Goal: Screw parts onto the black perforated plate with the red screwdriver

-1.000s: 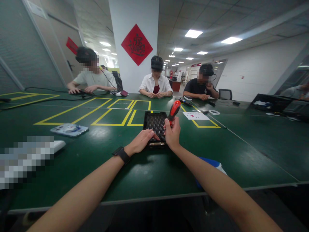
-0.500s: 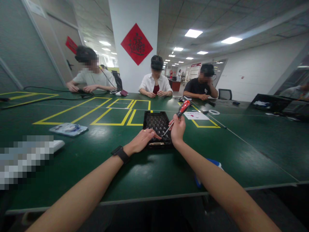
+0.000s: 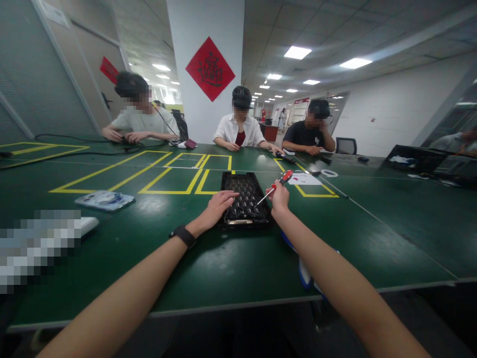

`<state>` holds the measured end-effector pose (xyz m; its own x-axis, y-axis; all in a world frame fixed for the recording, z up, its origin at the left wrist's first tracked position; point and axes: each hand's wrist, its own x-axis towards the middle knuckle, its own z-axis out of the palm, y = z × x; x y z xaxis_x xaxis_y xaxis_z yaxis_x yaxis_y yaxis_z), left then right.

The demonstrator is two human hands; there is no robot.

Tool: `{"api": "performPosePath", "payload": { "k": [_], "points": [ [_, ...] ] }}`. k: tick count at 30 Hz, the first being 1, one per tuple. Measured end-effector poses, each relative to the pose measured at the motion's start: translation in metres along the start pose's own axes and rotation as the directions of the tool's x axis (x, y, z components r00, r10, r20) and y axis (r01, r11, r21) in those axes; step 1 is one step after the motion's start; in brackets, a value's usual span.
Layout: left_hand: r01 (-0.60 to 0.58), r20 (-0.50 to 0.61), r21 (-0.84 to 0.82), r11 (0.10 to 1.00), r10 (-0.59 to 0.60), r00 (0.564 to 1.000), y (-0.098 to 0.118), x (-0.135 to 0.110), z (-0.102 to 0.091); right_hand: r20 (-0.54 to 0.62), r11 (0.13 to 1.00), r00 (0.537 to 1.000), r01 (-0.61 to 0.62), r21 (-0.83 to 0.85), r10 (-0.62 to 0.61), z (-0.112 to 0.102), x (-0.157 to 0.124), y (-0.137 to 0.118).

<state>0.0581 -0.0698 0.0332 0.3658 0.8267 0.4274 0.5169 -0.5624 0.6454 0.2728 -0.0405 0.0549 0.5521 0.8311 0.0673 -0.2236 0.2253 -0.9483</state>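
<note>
A black tray with a gridded inside (image 3: 244, 179) lies on the green table ahead of me. My left hand (image 3: 216, 208) rests on its near left edge, fingers spread flat. My right hand (image 3: 279, 199) is closed on a screwdriver with a red and black handle (image 3: 285, 177). The thin metal shaft slants down and left, and its tip hangs over the tray's right side. A black watch sits on my left wrist.
Three people sit across the green table (image 3: 112, 248), hands on it. A phone-like device (image 3: 104, 200) lies at the left, a white paper (image 3: 306, 179) and a tape ring (image 3: 330, 173) at the right. A blue and white object (image 3: 303, 271) lies under my right forearm. Yellow lines mark the tabletop.
My right hand has swung the screwdriver from nearly upright to a low slant and moved right, off the tray's near edge. My left hand has slid a little forward along the tray.
</note>
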Motion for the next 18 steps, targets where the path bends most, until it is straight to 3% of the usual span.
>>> {"api": "performPosePath", "payload": {
  "k": [4, 6, 12, 16, 18],
  "points": [
    [0.156, -0.014, 0.004, 0.988, -0.156, 0.988, -0.03, 0.009, 0.005, 0.019, 0.968, 0.97, -0.242, 0.061, 0.241, -0.003, 0.002, 0.0],
    [0.191, -0.03, 0.0, 0.982, -0.191, 0.981, -0.039, 0.011, 0.008, 0.038, 0.954, 0.958, -0.287, 0.093, 0.284, -0.002, 0.001, 0.001],
    [0.179, -0.064, 0.034, 0.983, -0.176, 0.982, -0.042, 0.005, 0.0, 0.135, 0.952, 0.956, -0.277, 0.13, 0.26, 0.003, -0.004, 0.006],
    [0.025, -0.164, 0.047, 0.999, -0.017, 0.986, -0.018, 0.011, -0.013, 0.276, 0.976, 0.953, -0.17, 0.134, 0.128, 0.006, -0.006, 0.005],
    [-0.033, -0.09, -0.08, 0.996, 0.026, 0.996, 0.002, 0.021, -0.016, 0.347, 0.984, 0.938, -0.083, 0.159, 0.023, 0.007, -0.011, 0.001]
  ]
}}
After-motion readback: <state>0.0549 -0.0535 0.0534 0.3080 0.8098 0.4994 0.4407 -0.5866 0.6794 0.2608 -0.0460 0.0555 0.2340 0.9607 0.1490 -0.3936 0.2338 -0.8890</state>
